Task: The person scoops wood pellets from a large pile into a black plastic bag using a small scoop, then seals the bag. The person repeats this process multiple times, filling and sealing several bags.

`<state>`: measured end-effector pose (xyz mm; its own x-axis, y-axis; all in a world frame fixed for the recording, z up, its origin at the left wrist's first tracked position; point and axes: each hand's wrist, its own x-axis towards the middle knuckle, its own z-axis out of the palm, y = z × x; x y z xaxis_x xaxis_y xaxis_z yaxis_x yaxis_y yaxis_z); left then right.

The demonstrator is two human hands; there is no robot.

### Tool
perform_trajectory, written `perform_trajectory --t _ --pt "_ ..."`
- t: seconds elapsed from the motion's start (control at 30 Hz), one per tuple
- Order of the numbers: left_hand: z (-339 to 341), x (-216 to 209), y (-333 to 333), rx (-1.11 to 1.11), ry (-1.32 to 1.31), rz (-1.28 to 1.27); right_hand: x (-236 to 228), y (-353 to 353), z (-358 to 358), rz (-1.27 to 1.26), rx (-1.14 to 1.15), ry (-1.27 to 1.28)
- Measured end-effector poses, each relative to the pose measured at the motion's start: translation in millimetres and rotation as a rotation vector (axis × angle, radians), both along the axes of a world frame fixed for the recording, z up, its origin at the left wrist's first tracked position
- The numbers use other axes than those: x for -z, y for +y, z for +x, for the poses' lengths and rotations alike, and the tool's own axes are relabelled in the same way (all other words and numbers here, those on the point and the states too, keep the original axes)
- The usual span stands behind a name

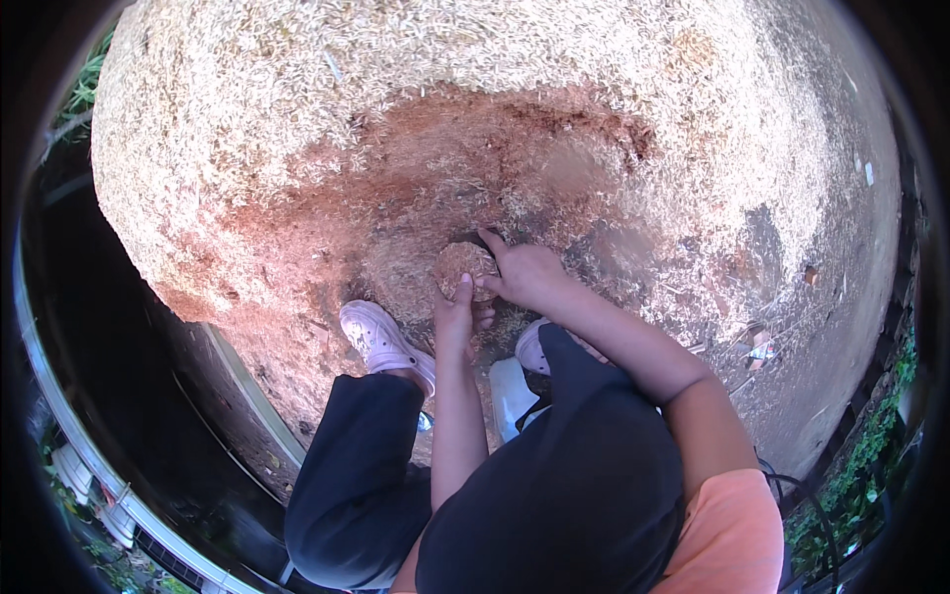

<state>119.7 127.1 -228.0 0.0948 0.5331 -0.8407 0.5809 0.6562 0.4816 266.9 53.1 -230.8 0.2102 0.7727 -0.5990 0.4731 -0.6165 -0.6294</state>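
Observation:
Between my hands is a small round container [461, 261] filled level with a brown, crumbly husk mix. A dark edge shows on its right side; its lower part is hidden. My left hand [457, 319] holds it from the near side, thumb on the rim and fingers curled below. From the right, my right hand [529, 273] grips the same rim, its index finger stretched along the far edge and its thumb near the left thumb. Just beyond lies a reddish-brown hollow [435, 148] in a heap of pale husks [297, 89].
My feet in pale pink clogs [381, 335] stand on either side of my hands. A pale translucent plastic thing [510, 394] lies near the right clog. Small litter [760, 351] is on the ground at right. A pale curb edge [252, 391] borders a dark area at left.

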Motion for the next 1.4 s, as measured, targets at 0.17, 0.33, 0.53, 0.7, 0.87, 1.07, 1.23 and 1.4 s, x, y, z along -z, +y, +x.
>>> perform_trajectory --t 0.17,0.33,0.53,0.7,0.87,1.07,1.23,1.4 --pt "-10.2 13.0 6.5 0.043 -0.09 0.098 20.1 -0.1 -18.9 0.187 0.286 0.08" --pt "-21.6 21.7 20.0 -0.036 -0.036 0.084 23.3 13.2 -2.0 0.106 0.421 0.656" --pt "-33.6 31.2 63.4 -0.158 -0.073 -0.128 44.9 -6.3 61.0 0.218 0.396 0.666" --pt "-28.2 30.0 98.0 -0.163 0.001 -0.196 55.2 -14.6 71.4 0.241 0.32 0.439" --pt "-14.1 25.2 105.8 -0.121 0.066 -0.217 54.4 -4.6 48.8 0.341 0.18 0.323" --pt "-9.7 22.3 100.3 -0.172 0.016 -0.203 66.2 13.2 30.8 0.342 0.195 0.185" --pt "-1.3 6.9 92.8 -0.23 -0.007 -0.228 64.1 21.1 32.4 0.437 0.259 0.336" --pt "2.5 -11.2 88.0 -0.27 -0.32 -0.253 51.8 25.5 37.8 0.374 0.135 0.296"
